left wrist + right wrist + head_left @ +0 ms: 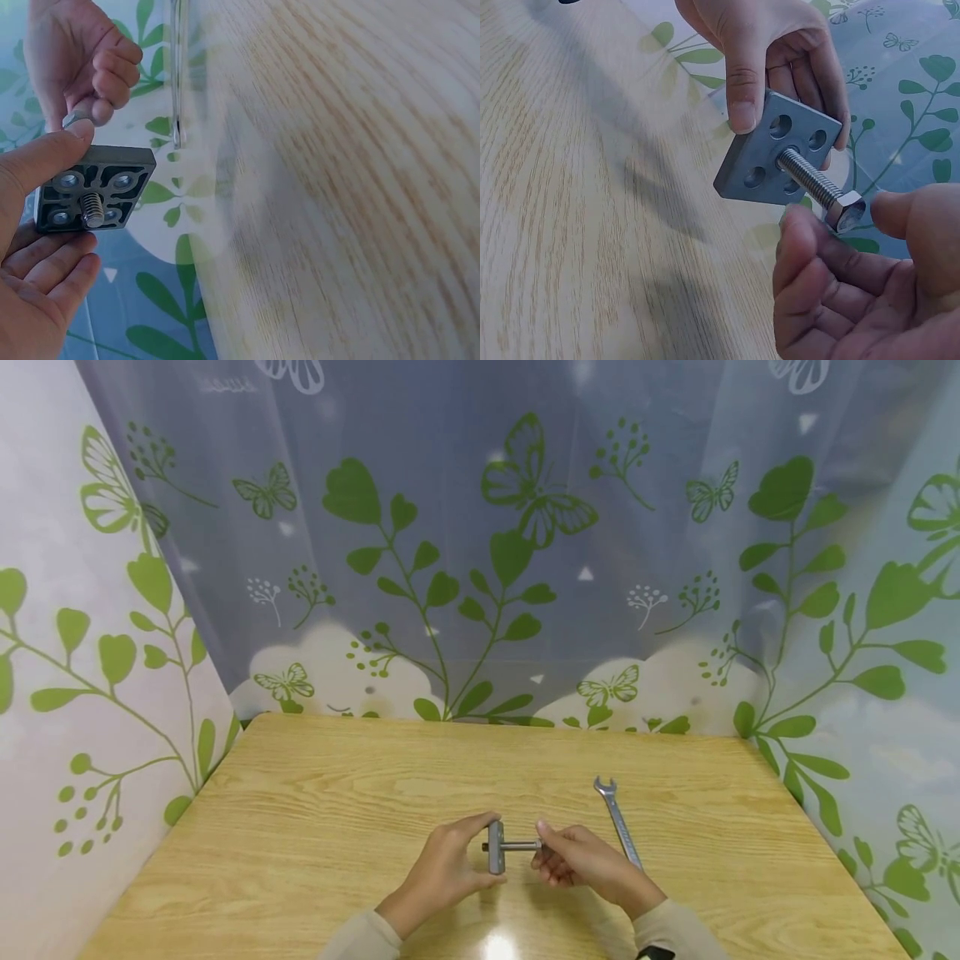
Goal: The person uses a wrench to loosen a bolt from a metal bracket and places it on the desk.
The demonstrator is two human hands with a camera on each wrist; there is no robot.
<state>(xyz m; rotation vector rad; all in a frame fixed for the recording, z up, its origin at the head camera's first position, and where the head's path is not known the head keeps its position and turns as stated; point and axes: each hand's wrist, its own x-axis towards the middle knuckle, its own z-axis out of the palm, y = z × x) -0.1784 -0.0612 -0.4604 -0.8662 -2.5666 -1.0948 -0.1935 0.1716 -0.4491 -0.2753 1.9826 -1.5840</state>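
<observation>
My left hand (448,864) grips a square grey metal plate (496,848) by opposite edges, thumb on one side and fingers on the other. Through the plate's centre runs a hex bolt (521,846). In the left wrist view the threaded end (93,211) sticks out of the ribbed back face. Several holes surround the bolt on the plate's smooth face (739,166). My right hand (588,864) has its curled fingers and thumb about the hex head (847,213); a narrow gap shows beside the thumb in the right wrist view.
An open-end wrench (621,822) lies on the wooden table (360,777), just beyond my right hand. Patterned curtains (465,635) with green leaves and butterflies hang behind the table and along both sides. A dark band (656,952) is on my right wrist.
</observation>
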